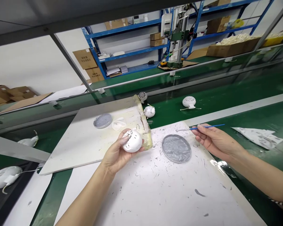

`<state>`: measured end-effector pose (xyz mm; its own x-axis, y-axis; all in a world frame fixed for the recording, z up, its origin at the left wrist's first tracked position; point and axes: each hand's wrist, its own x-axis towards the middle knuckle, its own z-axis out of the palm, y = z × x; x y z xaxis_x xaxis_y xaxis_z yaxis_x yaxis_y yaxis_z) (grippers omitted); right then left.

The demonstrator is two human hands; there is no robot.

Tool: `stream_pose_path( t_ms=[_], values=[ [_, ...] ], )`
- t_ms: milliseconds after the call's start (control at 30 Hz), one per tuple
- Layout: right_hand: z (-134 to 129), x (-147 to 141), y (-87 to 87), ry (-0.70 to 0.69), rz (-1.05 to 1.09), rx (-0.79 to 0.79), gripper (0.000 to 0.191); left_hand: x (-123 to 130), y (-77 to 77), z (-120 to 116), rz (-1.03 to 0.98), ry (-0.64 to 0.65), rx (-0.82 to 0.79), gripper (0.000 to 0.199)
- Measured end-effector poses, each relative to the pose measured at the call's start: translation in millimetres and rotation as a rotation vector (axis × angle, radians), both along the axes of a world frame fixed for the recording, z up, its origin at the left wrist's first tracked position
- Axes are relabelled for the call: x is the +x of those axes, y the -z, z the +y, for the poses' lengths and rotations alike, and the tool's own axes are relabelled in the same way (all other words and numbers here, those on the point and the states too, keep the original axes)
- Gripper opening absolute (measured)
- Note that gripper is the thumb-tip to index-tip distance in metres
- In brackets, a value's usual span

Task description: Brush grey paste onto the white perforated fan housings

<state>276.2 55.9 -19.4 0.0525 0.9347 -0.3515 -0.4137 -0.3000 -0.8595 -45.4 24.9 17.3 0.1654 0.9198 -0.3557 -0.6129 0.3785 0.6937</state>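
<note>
A perforated white shell (pixel 132 141) is gripped in the left hand (pixel 115 154); a blue paintbrush (pixel 202 127), pinched by the right hand (pixel 213 140), is pointed toward it.

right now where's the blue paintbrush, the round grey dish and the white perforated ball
Blue paintbrush (pixel 214 126), head view, on its blue handle.
Round grey dish (pixel 176 148), head view, on the middle of its grey surface.
White perforated ball (pixel 135 142), head view, on its white shell.

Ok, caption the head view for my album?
A left hand holds a round white slotted shell while the right hand pinches a thin blue paintbrush.
</note>
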Motion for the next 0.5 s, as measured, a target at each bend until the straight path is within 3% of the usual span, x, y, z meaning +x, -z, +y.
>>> stream_pose_path(
  t_ms=[233,367,500],
  values=[
    [-0.7,-18.7,-27.6,-0.035,0.050,0.024,0.011,39.4,7.5,-11.9,0.204,0.175,0.043,0.036],
    [-8.4,-34.9,-38.5,-0.085,-0.059,0.239,0.021,59.0,14.7,-14.4,0.242,0.167,0.019,0.043],
    [-22.4,-46.5,-38.3,-0.149,-0.250,0.437,0.022,64.9,15.7,-16.3,0.282,0.182,-0.010,0.051]
  ],
)
